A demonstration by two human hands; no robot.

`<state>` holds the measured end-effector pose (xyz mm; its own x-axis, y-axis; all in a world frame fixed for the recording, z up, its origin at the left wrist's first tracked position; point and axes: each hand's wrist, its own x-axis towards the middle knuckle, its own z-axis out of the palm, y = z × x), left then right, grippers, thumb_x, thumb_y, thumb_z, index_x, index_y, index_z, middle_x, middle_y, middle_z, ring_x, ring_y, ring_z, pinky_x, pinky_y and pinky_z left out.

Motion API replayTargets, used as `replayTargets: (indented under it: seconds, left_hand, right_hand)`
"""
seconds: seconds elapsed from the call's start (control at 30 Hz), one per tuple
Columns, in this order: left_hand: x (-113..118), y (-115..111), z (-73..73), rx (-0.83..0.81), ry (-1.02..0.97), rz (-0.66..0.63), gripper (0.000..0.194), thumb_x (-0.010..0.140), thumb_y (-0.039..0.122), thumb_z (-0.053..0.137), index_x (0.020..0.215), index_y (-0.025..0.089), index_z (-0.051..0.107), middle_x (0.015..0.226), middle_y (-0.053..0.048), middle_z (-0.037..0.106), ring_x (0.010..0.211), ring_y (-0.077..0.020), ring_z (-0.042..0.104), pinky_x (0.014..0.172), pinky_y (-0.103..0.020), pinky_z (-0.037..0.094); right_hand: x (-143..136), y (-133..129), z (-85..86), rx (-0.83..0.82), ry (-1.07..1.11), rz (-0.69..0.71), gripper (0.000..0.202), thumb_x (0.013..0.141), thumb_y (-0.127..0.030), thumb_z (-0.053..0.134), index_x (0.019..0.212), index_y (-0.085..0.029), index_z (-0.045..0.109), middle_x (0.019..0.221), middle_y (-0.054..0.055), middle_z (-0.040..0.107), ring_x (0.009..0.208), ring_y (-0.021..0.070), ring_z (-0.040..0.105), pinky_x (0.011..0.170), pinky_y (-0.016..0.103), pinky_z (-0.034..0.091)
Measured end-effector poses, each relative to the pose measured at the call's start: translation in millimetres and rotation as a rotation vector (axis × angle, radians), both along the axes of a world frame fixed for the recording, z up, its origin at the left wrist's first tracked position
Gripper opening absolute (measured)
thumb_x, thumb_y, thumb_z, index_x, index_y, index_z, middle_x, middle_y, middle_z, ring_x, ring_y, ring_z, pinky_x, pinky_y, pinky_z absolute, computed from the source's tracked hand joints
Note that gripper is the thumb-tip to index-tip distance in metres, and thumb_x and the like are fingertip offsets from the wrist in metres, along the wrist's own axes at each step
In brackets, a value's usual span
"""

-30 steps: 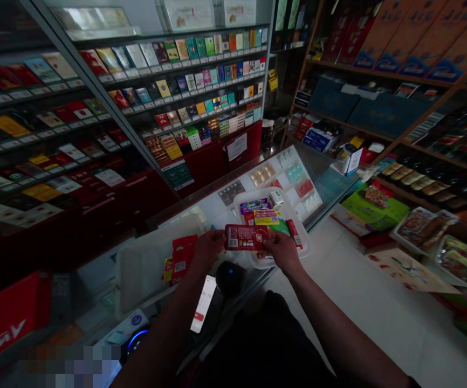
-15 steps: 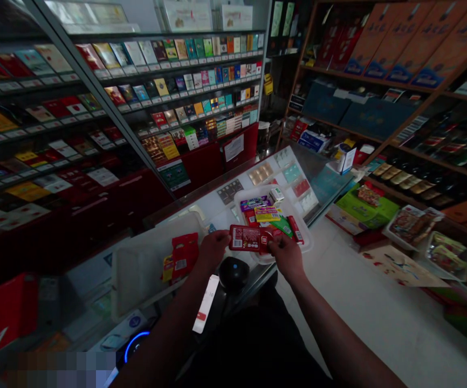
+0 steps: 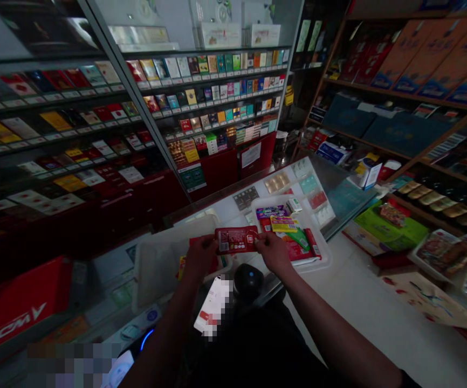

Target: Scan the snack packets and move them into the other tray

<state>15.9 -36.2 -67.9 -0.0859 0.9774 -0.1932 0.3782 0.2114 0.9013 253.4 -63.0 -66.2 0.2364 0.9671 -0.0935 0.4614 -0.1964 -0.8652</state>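
A flat red snack packet (image 3: 237, 239) with white print and a barcode is stretched level between my two hands. My left hand (image 3: 201, 257) pinches its left end, and my right hand (image 3: 274, 253) grips its right end. Behind my right hand sits a white tray (image 3: 325, 263) holding several colourful packets, among them a yellow one (image 3: 284, 224) and a purple one (image 3: 271, 212). To the left, partly hidden by my left arm, is a whitish plastic bin (image 3: 146, 269) with red and yellow packets inside. A black rounded device (image 3: 248, 279) stands just below the packet.
A lit phone (image 3: 209, 310) lies near my body, left of the black device. The glass counter (image 3: 258, 186) runs under the tray. Cigarette shelves (image 3: 213, 70) fill the back wall. Boxed goods (image 3: 387, 215) and snack containers stand on the right.
Both hands have carried the red packet leftward, away from the tray and toward the bin. It is now pulled straighter. My view has shifted left.
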Motion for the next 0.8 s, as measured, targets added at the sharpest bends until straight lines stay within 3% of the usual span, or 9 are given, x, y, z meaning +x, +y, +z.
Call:
replayTargets:
  seconds: [0.2, 0.43, 0.8]
  left_hand:
    - [-43, -5, 6.0, -0.05, 0.019, 0.112, 0.042, 0.082, 0.041, 0.061, 0.111, 0.014, 0.073, 0.101, -0.01, 0.078, 0.089, -0.0232, 0.072, 0.078, -0.032, 0.054]
    - [-87, -11, -2.8, -0.038, 0.172, 0.171, 0.042, 0.083, 0.043, 0.056, 0.109, 0.015, 0.073, 0.105, -0.01, 0.078, 0.092, -0.0242, 0.071, 0.08, -0.032, 0.053]
    - [-112, -16, -3.3, -0.114, 0.411, 0.198, 0.04, 0.085, 0.042, 0.059, 0.111, 0.015, 0.072, 0.111, -0.013, 0.076, 0.101, -0.0261, 0.071, 0.085, -0.033, 0.052]
  right_hand:
    - [-39, 24, 6.3, -0.075, -0.058, 0.201, 0.016, 0.084, -0.024, 0.061, 0.09, -0.016, 0.074, 0.085, 0.005, 0.075, 0.076, 0.0154, 0.066, 0.067, 0.024, 0.042]
    - [-79, 40, 10.1, -0.167, -0.247, 0.409, 0.021, 0.085, -0.027, 0.061, 0.093, -0.017, 0.077, 0.091, 0.008, 0.077, 0.083, 0.0177, 0.068, 0.067, 0.025, 0.04]
    - [-123, 51, 13.5, -0.224, -0.496, 0.579, 0.038, 0.092, -0.04, 0.054, 0.098, -0.012, 0.078, 0.101, 0.018, 0.076, 0.094, 0.024, 0.07, 0.069, 0.027, 0.043]
